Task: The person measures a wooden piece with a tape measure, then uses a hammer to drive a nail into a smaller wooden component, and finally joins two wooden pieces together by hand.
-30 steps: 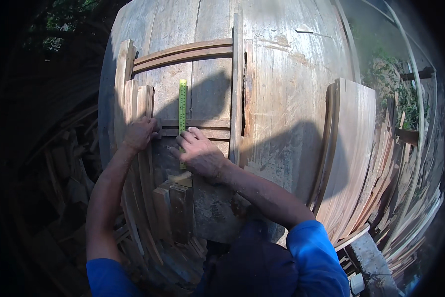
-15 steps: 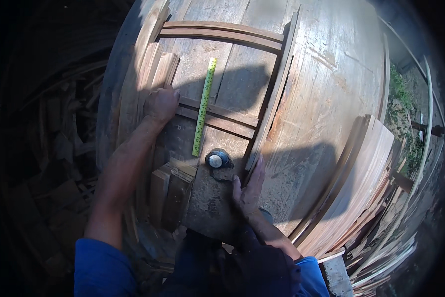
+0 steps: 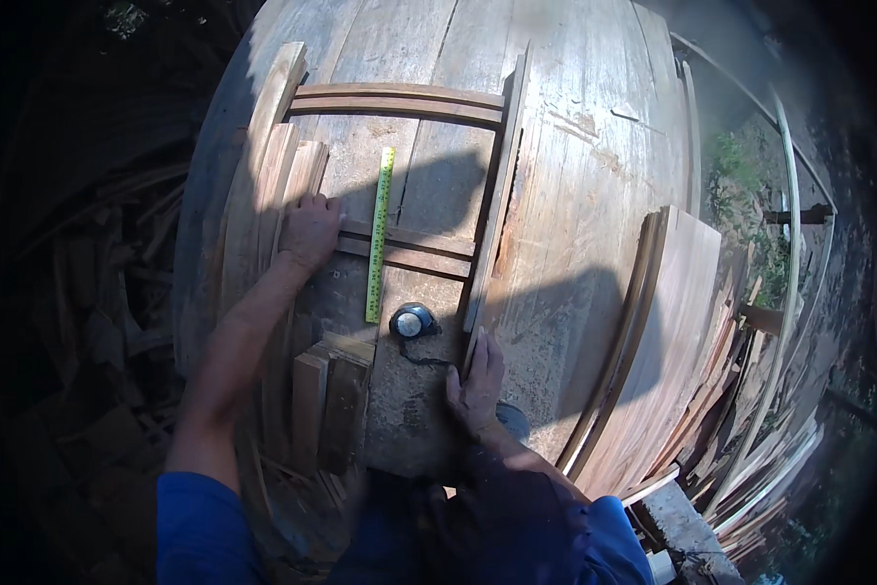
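My left hand [image 3: 310,234] has its fingers curled over the left ends of the lower pair of crosspieces [image 3: 409,255], beside stacked wooden strips [image 3: 277,175]. My right hand [image 3: 475,385] lies with extended fingers against the near end of the long right rail [image 3: 497,195]. An upper pair of crosspieces [image 3: 395,102] spans between the side pieces. A yellow-green tape blade [image 3: 382,224] lies lengthwise across the lower crosspieces. Just left of my right hand's fingertips, a dark round tape-measure case [image 3: 411,321] rests on the planks, with a black strap.
The plank work surface [image 3: 584,166] carries stacked boards [image 3: 682,322] on the right and short blocks [image 3: 331,409] near the front left. Scrap wood [image 3: 116,322] fills the shaded left. Thin poles [image 3: 789,253], greenery and a concrete post [image 3: 677,526] stand at the right.
My right hand has left the tape blade and moved down and right to the rail's end, uncovering the case. My left hand has shifted slightly up along the strips. The view has shifted too.
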The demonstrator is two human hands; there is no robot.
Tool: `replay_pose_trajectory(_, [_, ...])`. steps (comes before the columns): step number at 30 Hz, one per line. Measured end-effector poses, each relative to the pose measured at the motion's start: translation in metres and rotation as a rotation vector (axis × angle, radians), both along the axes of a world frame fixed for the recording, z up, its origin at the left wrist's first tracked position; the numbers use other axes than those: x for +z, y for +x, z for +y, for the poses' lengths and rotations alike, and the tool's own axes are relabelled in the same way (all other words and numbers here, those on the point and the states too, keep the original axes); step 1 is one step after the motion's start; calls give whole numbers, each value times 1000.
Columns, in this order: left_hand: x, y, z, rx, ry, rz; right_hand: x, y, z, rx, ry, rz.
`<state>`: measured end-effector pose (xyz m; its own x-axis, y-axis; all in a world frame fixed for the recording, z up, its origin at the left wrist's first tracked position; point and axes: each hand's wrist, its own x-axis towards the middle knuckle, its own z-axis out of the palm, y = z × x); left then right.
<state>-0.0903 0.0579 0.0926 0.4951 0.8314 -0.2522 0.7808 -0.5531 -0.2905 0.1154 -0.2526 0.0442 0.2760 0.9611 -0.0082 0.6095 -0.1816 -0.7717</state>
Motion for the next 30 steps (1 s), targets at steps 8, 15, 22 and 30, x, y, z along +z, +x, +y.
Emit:
replay_pose_trajectory(8, [-23, 125, -83, -307, -130, -355, 3, -6, 2, 0, -161, -122])
replay_pose_trajectory(15, [-30, 140, -87, -264, -253, -335, -3, -3, -2, 26, -273, -97])
replay_pose_trajectory(22, [-36, 140, -89, -294, -157, -309, -13, -4, -6, 40, -154, -106])
replay_pose_trajectory(30, [-38, 141, -89, -322, -157, -324, -12, 1, -9, 34, -118, -113])
